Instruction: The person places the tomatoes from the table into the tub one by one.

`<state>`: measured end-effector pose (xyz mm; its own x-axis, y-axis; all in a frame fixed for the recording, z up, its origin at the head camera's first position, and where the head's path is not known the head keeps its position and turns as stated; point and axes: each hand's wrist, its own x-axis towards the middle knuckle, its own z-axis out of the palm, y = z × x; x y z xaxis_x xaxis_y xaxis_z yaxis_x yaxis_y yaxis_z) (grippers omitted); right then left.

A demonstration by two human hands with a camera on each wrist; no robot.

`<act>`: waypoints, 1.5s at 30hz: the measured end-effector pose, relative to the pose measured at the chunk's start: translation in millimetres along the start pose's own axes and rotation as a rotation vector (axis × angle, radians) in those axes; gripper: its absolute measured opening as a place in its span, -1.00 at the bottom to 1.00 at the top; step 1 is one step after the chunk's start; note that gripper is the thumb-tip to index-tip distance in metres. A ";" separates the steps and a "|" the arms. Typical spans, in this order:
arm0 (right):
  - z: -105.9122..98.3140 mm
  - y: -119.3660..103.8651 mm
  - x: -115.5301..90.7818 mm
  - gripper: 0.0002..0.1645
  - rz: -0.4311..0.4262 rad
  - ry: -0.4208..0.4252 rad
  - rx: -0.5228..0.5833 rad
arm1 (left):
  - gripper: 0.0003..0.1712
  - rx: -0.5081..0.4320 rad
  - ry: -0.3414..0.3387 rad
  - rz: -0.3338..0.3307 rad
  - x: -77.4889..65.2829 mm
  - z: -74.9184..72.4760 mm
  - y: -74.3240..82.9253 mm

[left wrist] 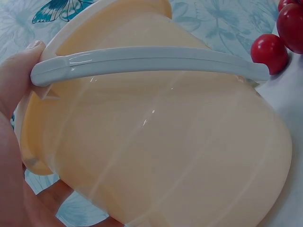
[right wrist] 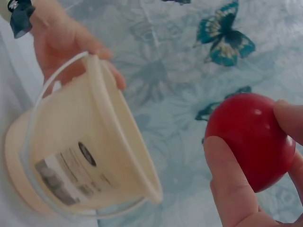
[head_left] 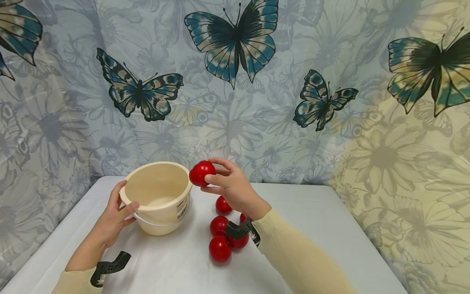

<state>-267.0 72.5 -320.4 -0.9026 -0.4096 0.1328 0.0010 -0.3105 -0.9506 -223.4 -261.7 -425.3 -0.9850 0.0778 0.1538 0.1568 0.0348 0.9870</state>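
My left hand (head_left: 114,214) grips the near left rim of a cream plastic bucket (head_left: 161,220), thumb on the outside near the handle. The bucket's white handle (left wrist: 156,61) hangs down across its front, and a printed label (right wrist: 71,172) shows on its side. In my right hand (head_left: 236,185) a shiny red ball (head_left: 202,173) is pinched between thumb and fingers, raised just right of the bucket's rim. Below that hand several more red balls (head_left: 220,249) lie grouped on the table, partly hidden by the wrist. The visible inside of the bucket shows bare cream plastic.
A white cloth covers the table (head_left: 308,216). Behind it hangs a patterned backdrop (head_left: 235,134) with butterflies and flowers, close to the table's far edge. Each wrist wears a black strap mount (head_left: 110,267).
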 end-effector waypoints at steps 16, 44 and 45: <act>51.8 47.4 35.6 -0.42 0.064 -0.001 0.027 | -0.04 0.007 0.010 -0.005 0.1 0.0 -1.1; 59.0 54.8 36.6 -0.46 0.067 0.039 -0.085 | -0.01 -0.004 0.025 0.002 -0.9 2.3 1.4; 58.9 54.8 36.5 -0.46 0.069 0.037 -0.090 | -0.02 -0.006 0.025 0.003 -0.9 2.1 1.2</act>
<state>-274.5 -10.0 -351.1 -0.9171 -0.3944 0.0576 0.0263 -0.2041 -0.9786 -222.2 -259.6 -424.3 -0.9860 0.0525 0.1583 0.1599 0.0288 0.9867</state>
